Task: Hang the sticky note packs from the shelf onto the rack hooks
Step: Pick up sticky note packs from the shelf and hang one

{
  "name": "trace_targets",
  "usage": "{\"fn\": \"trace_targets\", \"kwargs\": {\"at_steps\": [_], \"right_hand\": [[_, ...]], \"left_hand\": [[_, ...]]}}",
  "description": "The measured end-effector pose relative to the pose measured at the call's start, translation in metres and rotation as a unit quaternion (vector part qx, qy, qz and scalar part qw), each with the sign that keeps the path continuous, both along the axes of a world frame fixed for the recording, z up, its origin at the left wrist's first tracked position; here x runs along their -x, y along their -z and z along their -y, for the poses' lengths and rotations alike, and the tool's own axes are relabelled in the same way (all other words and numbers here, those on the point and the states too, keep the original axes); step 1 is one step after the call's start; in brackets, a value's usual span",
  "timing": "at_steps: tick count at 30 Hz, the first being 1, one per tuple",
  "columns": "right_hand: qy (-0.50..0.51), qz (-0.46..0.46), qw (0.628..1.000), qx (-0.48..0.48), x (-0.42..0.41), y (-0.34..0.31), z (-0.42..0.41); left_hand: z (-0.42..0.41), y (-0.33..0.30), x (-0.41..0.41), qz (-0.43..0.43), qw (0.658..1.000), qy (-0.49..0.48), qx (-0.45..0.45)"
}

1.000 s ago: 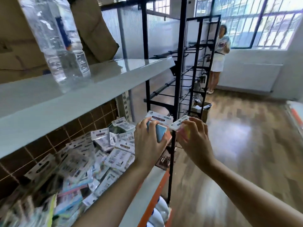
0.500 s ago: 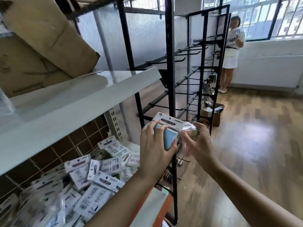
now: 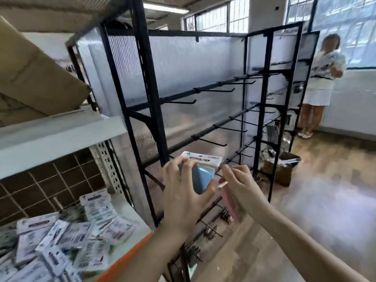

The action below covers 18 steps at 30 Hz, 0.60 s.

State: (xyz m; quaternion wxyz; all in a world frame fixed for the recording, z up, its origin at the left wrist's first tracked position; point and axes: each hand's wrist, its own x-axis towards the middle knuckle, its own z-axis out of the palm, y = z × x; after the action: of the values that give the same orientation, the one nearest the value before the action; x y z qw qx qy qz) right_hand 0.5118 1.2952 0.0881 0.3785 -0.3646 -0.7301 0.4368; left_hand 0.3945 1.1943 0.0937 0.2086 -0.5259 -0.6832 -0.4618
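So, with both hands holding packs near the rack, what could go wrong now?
1. The left hand grips the blue sticky note pack by its body; its white header card looks blurred, so threading it onto a thin black rack hook may miss.
2. The right hand holds a pink pack only loosely, so it might slip to the floor.
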Motion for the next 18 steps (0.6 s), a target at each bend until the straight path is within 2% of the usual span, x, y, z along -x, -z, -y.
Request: {"fn": "trace_targets", "kwargs": {"at_steps": [3, 7, 12, 14, 18], "right_hand": [[-0.042, 0.024, 0.998, -0.043, -0.017, -0.011, -0.023], [-0.102, -0.041, 0.992, -0.055, -0.024, -0.029, -0.045], [-0.177, -0.134, 0.975, 0.031, -0.014, -0.059, -0.073], [-0.198, -0.142, 0.970, 0.009, -0.004, -0.063, -0.087], [-0.224, -0.158, 0.961, -0.031, 0.023, -0.068, -0.125]], "left_hand": [[-0.023, -0.005, -0.012, -0.016, 1.000, -0.018, -0.014], [-0.049, -0.008, -0.018, -0.037, 0.999, -0.020, -0.009], [-0.085, -0.014, -0.008, -0.108, 0.990, -0.067, -0.058], [-0.099, -0.015, 0.000, -0.131, 0.986, -0.085, -0.066], [-0.123, -0.017, 0.012, -0.103, 0.991, -0.062, -0.054]]}}
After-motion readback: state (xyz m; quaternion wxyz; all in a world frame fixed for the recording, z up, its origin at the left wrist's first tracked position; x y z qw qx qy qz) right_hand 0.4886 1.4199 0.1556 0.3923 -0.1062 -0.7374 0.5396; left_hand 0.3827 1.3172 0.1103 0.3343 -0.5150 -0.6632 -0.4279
